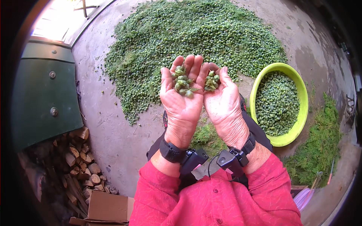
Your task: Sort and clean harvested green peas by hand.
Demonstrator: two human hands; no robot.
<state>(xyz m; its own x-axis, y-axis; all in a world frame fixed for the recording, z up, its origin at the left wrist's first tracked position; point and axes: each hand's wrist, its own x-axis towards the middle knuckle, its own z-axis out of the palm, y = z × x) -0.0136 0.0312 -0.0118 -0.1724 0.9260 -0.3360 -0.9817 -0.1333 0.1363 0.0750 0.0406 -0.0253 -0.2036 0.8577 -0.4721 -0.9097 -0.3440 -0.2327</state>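
Both palms are turned up side by side in front of me, with their inner edges touching. In my left hand (183,105) lies a small heap of green conifer cones (182,82), likely arborvitae, with bits of leaf among them. A smaller cluster of cones (211,82) rests in my right hand (223,100), its fingers curled around it. Beyond the fingertips a wide pile of the same cones (195,34) covers the concrete floor. To the right stands a yellow-green oval plastic tub (303,104) heaped with green cones (277,104).
Cut conifer sprigs (316,147) lie at the right, and more foliage (208,137) lies between my legs. A pink plastic basket (304,197) is at the lower right. Stacked firewood (84,161), an open cardboard box (107,206) and a dark green panel (46,96) are at the left.
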